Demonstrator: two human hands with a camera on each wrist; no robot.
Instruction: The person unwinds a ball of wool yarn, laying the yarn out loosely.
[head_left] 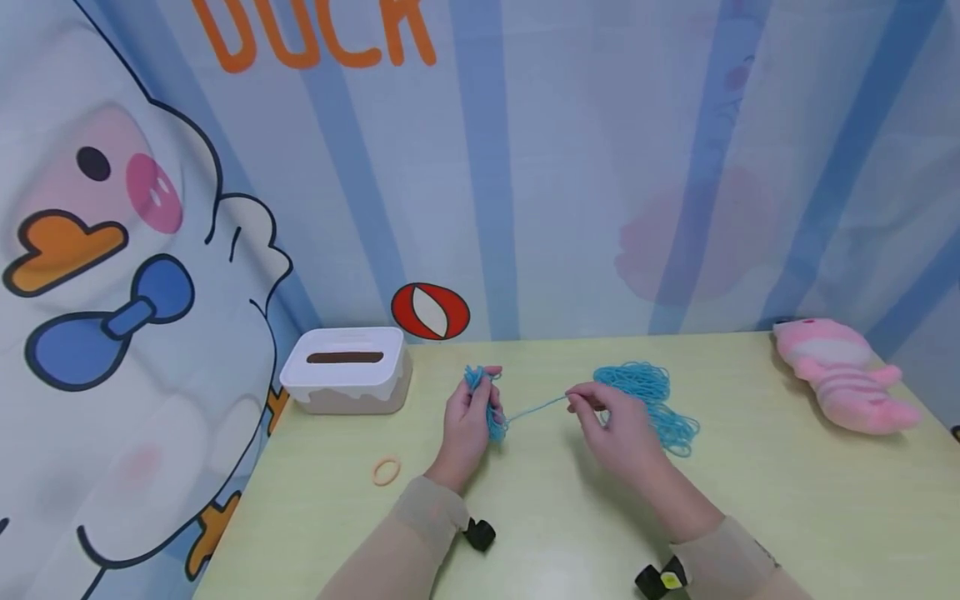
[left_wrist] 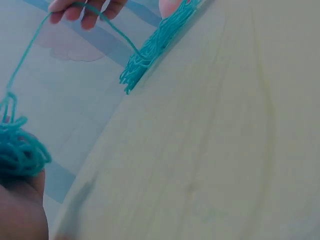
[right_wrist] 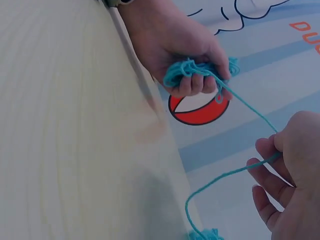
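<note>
A small bundle of blue yarn (head_left: 495, 423) is gripped in my left hand (head_left: 467, 421), its fingers curled round it, as the right wrist view also shows. From that bundle a single strand (head_left: 536, 408) runs across to my right hand (head_left: 618, 429), where thumb and forefinger pinch it. The strand goes on past those fingers and droops toward a larger loose pile of blue yarn (head_left: 637, 383) on the table. My right hand is above the table in front of this pile and hides part of it. In the left wrist view the looped yarn bundle (left_wrist: 22, 152) sits in the left palm.
On the pale table (head_left: 540, 517), a tissue box (head_left: 348, 392) stands at the back left. A thin peach-coloured ring (head_left: 386, 472) lies left of my left hand. At the back right is a pink plush toy (head_left: 843, 375). A printed curtain (head_left: 562, 167) hangs behind the table.
</note>
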